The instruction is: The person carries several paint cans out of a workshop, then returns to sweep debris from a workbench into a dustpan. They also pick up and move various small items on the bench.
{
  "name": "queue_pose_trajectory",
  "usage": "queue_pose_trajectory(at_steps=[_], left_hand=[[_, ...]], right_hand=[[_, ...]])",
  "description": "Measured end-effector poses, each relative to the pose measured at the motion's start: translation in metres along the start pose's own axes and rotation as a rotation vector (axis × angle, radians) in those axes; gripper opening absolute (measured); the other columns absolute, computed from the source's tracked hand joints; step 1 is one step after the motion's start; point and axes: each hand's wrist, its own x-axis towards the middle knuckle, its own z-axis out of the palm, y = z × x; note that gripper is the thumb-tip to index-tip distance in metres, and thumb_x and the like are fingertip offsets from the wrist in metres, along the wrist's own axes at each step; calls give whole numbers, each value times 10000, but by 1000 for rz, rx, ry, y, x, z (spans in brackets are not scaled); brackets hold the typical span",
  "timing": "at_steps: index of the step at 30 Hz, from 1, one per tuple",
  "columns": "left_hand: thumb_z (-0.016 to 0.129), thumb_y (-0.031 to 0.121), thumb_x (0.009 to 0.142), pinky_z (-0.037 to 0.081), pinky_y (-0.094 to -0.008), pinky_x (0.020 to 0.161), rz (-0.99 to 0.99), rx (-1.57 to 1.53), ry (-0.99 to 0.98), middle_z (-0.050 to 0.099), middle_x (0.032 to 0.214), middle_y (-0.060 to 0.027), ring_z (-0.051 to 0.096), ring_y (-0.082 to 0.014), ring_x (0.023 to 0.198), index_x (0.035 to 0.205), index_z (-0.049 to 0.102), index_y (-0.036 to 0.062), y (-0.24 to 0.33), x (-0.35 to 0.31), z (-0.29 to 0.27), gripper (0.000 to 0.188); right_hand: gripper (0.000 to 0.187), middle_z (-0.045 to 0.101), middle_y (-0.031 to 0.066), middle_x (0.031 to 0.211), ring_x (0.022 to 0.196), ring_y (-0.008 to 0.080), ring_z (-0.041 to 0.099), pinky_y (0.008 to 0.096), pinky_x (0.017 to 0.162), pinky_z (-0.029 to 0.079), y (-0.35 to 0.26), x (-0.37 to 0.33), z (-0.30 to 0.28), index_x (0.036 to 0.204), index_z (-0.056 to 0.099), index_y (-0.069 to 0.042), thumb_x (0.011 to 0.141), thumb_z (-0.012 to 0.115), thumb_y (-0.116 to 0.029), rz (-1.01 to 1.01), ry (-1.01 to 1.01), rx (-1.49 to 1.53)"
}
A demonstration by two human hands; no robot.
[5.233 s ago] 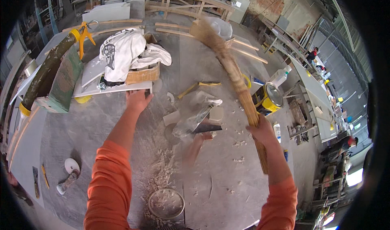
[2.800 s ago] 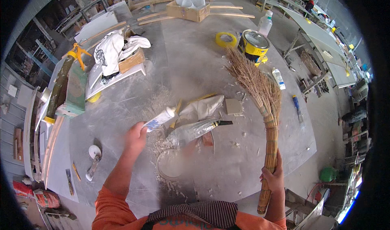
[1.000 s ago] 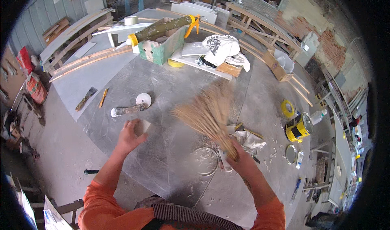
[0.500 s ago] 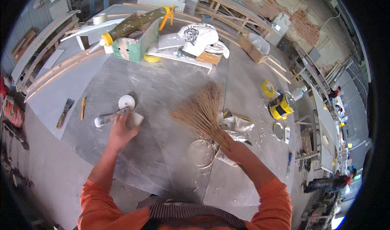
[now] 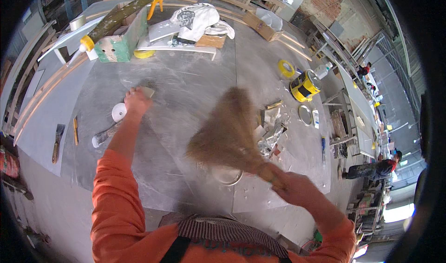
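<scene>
Right hand [image 5: 297, 188] is gripping tight the light, springy straw broom [image 5: 227, 133] by its bound neck; left hand [image 5: 136, 101] is pressing a small block [image 5: 147, 92] against the worktop [image 5: 186, 82].

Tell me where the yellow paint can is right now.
In the head view, the yellow paint can stands on the grey table's far right, beside the yellow tape roll, beyond the straw broom.

The bench [image 5: 186, 91] looks like a matt grey sheet, dusty and streaked with white powder. The broom [image 5: 227, 133] is dry straw-coloured fibre, rough and bristly, its bound neck in the grip of the right hand [image 5: 297, 188]. The paint can [image 5: 304, 85] is glossy yellow metal with a shiny rim. The crumpled foil [image 5: 272, 128] beside it glints silver. White cloth [image 5: 195, 19] lies soft and creased on pale wood
</scene>
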Motion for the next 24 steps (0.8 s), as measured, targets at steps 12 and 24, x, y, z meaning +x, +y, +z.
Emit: queue_pose_trajectory(at_steps=[12, 24], left_hand=[[662, 210, 789, 473, -393, 847, 218, -404, 215, 586, 1095, -189, 573, -353, 965, 1127, 574, 20, 5, -90, -102, 397], [579, 101, 854, 469, -264, 664, -352, -742, 207, 624, 824, -91, 591, -134, 732, 1006, 630, 4, 35, -433, -128, 187]], right_hand=[[575, 595, 189, 805, 710, 393, 616, 484, 625, 497, 8, 34, 81, 1398, 280, -274, 883, 526, -347, -427, -230, -146], [662, 633, 189, 876, 807, 380, 625, 466, 709, 492, 163, -68, 31, 1413, 251, -248, 846, 587, -308, 7, -156, -334]])
